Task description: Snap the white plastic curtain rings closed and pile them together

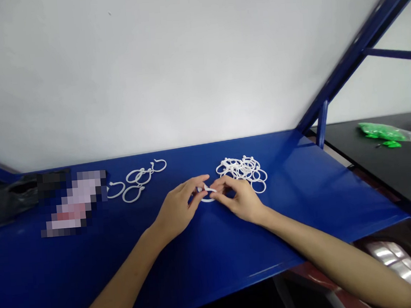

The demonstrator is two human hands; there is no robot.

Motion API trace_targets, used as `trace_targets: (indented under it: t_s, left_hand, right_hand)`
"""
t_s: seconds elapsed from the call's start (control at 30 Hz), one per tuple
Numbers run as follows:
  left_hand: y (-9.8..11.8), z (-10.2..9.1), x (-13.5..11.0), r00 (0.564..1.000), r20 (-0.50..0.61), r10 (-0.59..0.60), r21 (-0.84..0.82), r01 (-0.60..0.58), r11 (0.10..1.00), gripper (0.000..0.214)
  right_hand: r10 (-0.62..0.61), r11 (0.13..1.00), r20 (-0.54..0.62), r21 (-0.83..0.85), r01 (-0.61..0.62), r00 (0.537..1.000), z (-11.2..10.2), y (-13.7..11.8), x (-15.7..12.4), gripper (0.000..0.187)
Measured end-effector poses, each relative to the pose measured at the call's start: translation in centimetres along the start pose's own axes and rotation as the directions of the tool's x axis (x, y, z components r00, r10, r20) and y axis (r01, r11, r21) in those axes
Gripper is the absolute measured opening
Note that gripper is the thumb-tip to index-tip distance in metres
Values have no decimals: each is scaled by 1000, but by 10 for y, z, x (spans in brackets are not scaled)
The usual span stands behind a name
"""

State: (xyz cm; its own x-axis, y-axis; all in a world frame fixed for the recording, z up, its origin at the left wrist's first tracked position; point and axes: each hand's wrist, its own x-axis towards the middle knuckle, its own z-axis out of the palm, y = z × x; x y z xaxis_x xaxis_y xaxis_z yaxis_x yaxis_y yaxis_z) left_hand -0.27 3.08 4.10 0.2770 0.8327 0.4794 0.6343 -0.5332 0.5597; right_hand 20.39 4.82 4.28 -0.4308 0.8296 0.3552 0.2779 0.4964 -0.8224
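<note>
A white plastic curtain ring [207, 200] sits between my two hands, low over the blue tabletop. My left hand [181, 203] pinches its left side between thumb and fingers. On the opposite side, my right hand [240, 197] grips the ring with thumb and forefinger; my fingertips hide part of it. Just beyond my right hand lies a heap of similar white rings [244, 170]. To the left, several more rings [133, 194] are spread out, and some of these show a gap between their ends.
The blue table [206, 258] has a white wall [184, 70] behind it and a blue metal frame [347, 62] at the right. A black bag [6, 203] and a blurred-out item [77, 202] lie left. A green packet [381, 132] rests on a black table [377, 169].
</note>
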Motion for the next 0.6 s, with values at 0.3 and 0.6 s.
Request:
trace_targets:
  t_s: [0.3, 0.6]
  left_hand:
    - [7, -3, 6, 974, 3, -226, -116, 225, 967, 14]
    - [14, 10, -4, 978, -102, -184, -166, 166, 972, 21]
  right_hand:
    - [-54, 997, -37, 59, 56, 998, 1, 7, 1, 13]
    - [-153, 988, 7, -7, 153, 988, -2, 6, -3, 18]
